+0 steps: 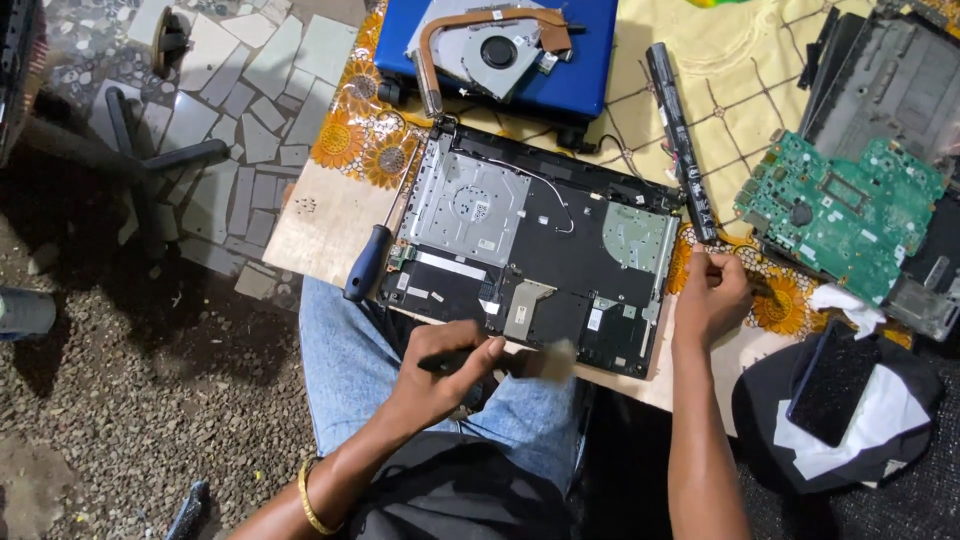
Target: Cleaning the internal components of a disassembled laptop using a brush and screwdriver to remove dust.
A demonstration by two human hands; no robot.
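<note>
My left hand (440, 365) is curled tight around a thin dark tool (447, 358), and a blurred brush head (553, 358) shows just past my fingertips (487, 347) on the right side; I cannot tell for sure that tool and brush are one piece. The opened laptop base (530, 245) lies directly beyond those fingers, its near edge touching or nearly touching the knuckles, its metal plates and black inner surface spreading away from them.

My right hand (710, 295) sits at the base's right edge, fingers bent inward, thumb and forefinger pinched near the lower tip of one long black battery stick (682, 140). Whether they actually grip it I cannot tell.

Counting outward from the fingers: one screwdriver (375, 250) with a dark blue handle lies left of my left hand, beside the base. One green circuit board (840, 210) rests right of my right hand. One cooling fan with a copper pipe (490, 45) lies on one blue lid (570, 85), far beyond both hands. One dark phone (830, 380) lies on white cloth near my right wrist.
</note>
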